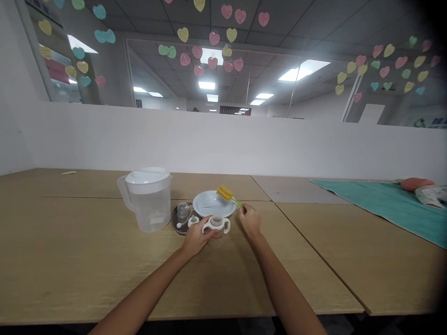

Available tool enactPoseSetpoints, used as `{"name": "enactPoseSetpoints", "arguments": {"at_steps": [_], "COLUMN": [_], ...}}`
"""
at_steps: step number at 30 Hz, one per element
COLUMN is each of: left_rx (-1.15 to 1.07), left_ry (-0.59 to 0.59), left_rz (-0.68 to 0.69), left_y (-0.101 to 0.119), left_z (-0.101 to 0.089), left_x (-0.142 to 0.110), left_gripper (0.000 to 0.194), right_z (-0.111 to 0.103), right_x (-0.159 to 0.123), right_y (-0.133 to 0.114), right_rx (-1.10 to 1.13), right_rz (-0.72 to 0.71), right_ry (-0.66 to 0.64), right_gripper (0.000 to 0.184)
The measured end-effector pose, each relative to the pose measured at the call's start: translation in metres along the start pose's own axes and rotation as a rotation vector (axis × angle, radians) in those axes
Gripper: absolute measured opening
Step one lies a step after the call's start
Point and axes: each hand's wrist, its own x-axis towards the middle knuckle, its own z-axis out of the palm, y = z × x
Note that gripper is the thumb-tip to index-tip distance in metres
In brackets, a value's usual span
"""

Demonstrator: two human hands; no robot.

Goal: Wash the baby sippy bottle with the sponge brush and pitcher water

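firstly, the biggest thing is the wooden table (104, 274), which has long seams between its panels. at its far right corner a green cloth (391, 207) is spread, and on this cloth lies a reddish rounded thing (416, 184). left of the table's middle, nearer to the far edge than to the near edge, a clear pitcher (153, 209) stands upright, with its white lid on and its handle to the left. to its right there is a white bowl (199, 204), and between them a dark round tray (173, 222).

in front of the bowl, the left hand (196, 238) is closed around the side of a two-handled bottle (217, 223), whose mouth is uncovered and points up; if its base touches the table, i cannot tell. the right hand (250, 220), with fingers pressed together, is clamped on the green handle of a brush (224, 192). the yellow head of this brush is over the bowl's right part. on the tray are a small clear cup (182, 210) and, near the left fingers, a white ring-shaped part (193, 220).
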Motion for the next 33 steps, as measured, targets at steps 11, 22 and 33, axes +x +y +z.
{"name": "enactPoseSetpoints", "arguments": {"at_steps": [11,22,33], "left_rx": [0.051,0.068,-0.341], "left_ry": [0.039,0.024,-0.114], "left_rz": [0.087,0.123,-0.068], "left_y": [0.008,0.013,0.012], "left_z": [-0.007,-0.01,0.001], "left_x": [0.002,0.003,0.002], "left_gripper": [0.045,0.045,0.058], "right_z": [-0.001,-0.002,-0.008], "right_x": [0.0,0.0,0.002], "right_y": [0.0,-0.002,-0.006], "right_rx": [0.002,-0.011,0.146], "right_rz": [-0.019,-0.018,0.077], "right_ry": [-0.009,-0.015,0.091], "right_gripper": [0.023,0.022,0.03]}}
